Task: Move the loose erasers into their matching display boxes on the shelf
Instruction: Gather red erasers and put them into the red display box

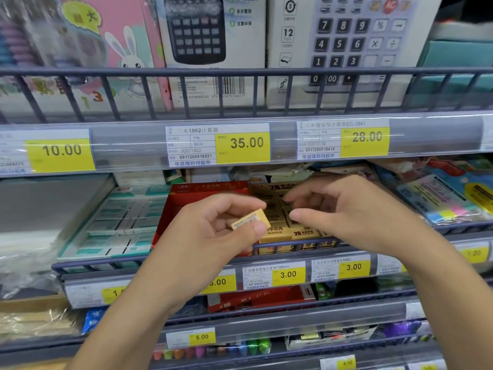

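My left hand (213, 228) pinches a small gold-wrapped eraser (250, 218) with a barcode side facing me, held in front of the middle shelf. Behind it stands a red display box (192, 209) and, to its right, a gold display box (288, 233) filled with gold 2B erasers. My right hand (344, 209) hovers over the gold box with fingers loosely curled toward the eraser, holding nothing that I can see. A teal and white display box (120, 222) of erasers sits left of the red one.
A wire rail (266, 247) fronts the middle shelf, with yellow price tags (288, 275) below it. Calculator boxes (213, 49) stand on the shelf above. Packaged sticky notes (453, 209) lie to the right. Lower shelves hold pens and highlighters (226, 348).
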A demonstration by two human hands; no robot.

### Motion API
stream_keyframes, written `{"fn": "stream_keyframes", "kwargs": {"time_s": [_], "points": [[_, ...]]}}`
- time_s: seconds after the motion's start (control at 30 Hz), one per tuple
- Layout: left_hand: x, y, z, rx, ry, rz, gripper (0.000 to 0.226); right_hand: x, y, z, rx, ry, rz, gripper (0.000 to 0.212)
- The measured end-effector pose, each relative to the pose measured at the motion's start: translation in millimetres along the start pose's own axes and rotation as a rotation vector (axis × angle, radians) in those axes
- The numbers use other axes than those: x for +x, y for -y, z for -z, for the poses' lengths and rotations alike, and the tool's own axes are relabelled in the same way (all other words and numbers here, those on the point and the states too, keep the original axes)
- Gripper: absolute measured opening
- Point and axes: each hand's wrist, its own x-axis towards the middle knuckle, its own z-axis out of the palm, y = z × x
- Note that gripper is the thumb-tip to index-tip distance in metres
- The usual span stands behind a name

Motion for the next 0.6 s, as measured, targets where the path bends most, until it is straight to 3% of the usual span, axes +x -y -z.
{"fn": "stream_keyframes", "kwargs": {"time_s": [0.1,0.2,0.33,0.47,0.6], "points": [[3,2,-3,-0.059,0.002,0.031,0.034,-7,13,-12,0.354,0.051,0.146,0.037],[5,3,-3,-0.167,-0.024,0.052,0.046,-9,16,-19,0.355,0.053,0.253,0.038],[3,1,-4,-0.238,-0.024,0.046,0.043,-9,14,-23,0.356,-0.01,0.306,0.032],[0,-4,-3,-0.141,0.059,0.005,0.023,-8,14,-25,0.539,-0.059,0.225,0.019],[0,-3,-2,-0.1,0.064,-0.019,0.015,-7,16,-26,0.628,-0.138,0.09,0.02]]}}
